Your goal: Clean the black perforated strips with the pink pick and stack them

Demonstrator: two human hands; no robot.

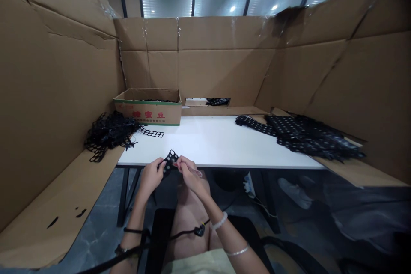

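A small black piece with round holes [171,159] is held between both hands, near the front edge of the white table. My left hand [153,174] pinches its left side. Fingers of my right hand [189,171] are closed at its right side, around a slim tool [196,173] with a clear, pinkish handle. The tool's tip meets the black piece, but its exact shape is too small to tell.
A tangled black heap [111,132] lies at the left, beside an open cardboard box [154,113]. Black sheets with holes [302,132] are piled at the right. Tall cardboard walls [224,66] surround the white table [221,145]. A shoe [294,193] shows below right.
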